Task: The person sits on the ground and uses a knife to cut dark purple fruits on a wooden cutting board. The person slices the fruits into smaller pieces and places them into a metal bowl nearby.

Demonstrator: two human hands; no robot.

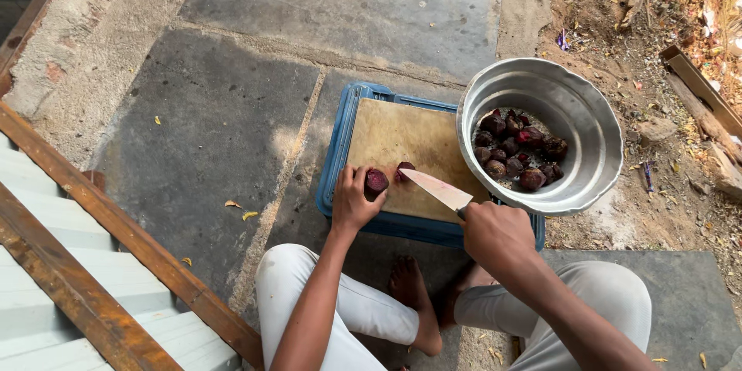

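While a person sits cross-legged on grey stone paving, a sloped wooden railing [93, 263] runs down the far left of the view. Moving right, the left hand [352, 202] curls around a dark red beetroot [376, 181], fingers clasped over its top and pinning it to a pale wooden cutting board [394, 139], which rests on a blue plastic tray [340, 147]. A smaller cut piece [404, 168] lies just beside the beetroot, near the knife tip. The beetroot looks firm, dense and rounded, so it probably wants to roll; its wet, stained face is likely slippery, and a grip over the dry skin, well back from the blade, seems safest. Next, the knife [437, 188], its blade smeared pink, points left toward the beetroot. The right hand [498, 236] is clenched tight around the knife's dark handle. Farther right, a metal bowl [595, 104] overlaps the board's edge and holds a heap of small whole beetroots [514, 151]. Bare earth and litter lie beyond.
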